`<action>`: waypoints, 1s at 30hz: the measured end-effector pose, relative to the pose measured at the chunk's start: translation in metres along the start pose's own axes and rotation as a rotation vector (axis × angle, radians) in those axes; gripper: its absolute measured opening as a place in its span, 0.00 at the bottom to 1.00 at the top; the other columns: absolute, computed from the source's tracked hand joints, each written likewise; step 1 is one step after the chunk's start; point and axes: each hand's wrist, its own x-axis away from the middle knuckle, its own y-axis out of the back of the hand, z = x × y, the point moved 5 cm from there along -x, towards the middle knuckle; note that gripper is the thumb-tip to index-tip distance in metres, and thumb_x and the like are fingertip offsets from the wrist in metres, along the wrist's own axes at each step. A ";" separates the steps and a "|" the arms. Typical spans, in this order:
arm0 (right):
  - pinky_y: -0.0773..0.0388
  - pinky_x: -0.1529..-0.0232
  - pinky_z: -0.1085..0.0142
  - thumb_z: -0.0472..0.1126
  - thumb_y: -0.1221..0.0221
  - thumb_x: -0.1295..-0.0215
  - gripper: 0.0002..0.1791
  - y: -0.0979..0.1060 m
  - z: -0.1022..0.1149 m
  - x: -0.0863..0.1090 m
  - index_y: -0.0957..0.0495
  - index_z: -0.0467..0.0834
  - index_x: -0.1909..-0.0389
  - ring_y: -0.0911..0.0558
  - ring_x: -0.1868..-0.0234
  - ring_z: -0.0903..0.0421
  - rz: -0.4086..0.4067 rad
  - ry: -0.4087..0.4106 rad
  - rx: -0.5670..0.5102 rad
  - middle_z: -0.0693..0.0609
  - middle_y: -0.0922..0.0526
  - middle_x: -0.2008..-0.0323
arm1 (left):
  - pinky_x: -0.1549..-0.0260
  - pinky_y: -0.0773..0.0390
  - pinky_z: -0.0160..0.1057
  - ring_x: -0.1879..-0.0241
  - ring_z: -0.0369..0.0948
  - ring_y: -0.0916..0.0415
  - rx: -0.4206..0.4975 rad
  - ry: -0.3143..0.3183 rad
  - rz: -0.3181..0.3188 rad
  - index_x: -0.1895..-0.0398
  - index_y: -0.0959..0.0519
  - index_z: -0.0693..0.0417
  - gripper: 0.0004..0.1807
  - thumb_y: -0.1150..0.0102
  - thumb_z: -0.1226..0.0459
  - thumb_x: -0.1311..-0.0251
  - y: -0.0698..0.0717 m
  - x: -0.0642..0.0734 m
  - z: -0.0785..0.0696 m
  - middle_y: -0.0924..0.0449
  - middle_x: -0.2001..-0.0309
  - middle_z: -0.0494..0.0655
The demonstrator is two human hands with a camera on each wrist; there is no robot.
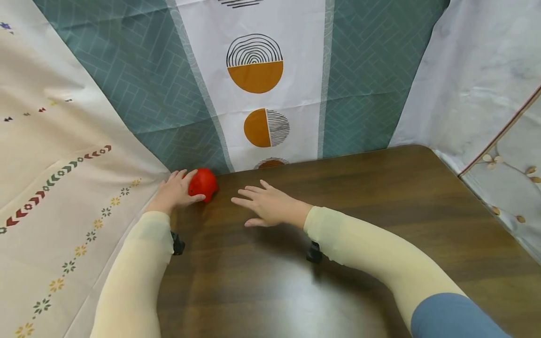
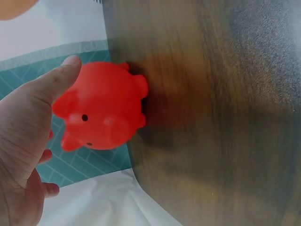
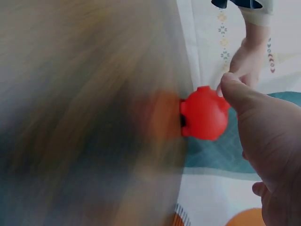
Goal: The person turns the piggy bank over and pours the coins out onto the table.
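A glossy red pig figure [image 1: 204, 184] with small black eyes, ears and stubby feet stands at the far left corner of the table, by the cloth wall. My left hand [image 1: 174, 191] is at its left side, thumb reaching along the near side and fingers spread toward the top. In the left wrist view the thumb overlaps the edge of the pig figure [image 2: 106, 101]; whether the hand touches it, I cannot tell. My right hand [image 1: 270, 205] hovers over the table to the right of the pig, fingers spread, holding nothing.
The brown wooden table [image 1: 359, 197] has a rounded far right corner. Patterned cloths hang around it: a teal and white one [image 1: 296, 94] behind, a cream one [image 1: 63, 188] at left, and a white one [image 1: 477, 94] at right. Dark wrist devices sit under both forearms.
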 end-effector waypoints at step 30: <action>0.45 0.31 0.47 0.69 0.51 0.37 0.45 -0.035 -0.006 -0.103 0.54 0.58 0.24 0.42 0.29 0.51 0.054 -0.333 -0.474 0.52 0.45 0.27 | 0.46 0.31 0.63 0.45 0.62 0.37 0.161 0.025 -0.032 0.27 0.43 0.52 0.46 0.33 0.50 0.47 -0.020 0.004 0.002 0.39 0.43 0.66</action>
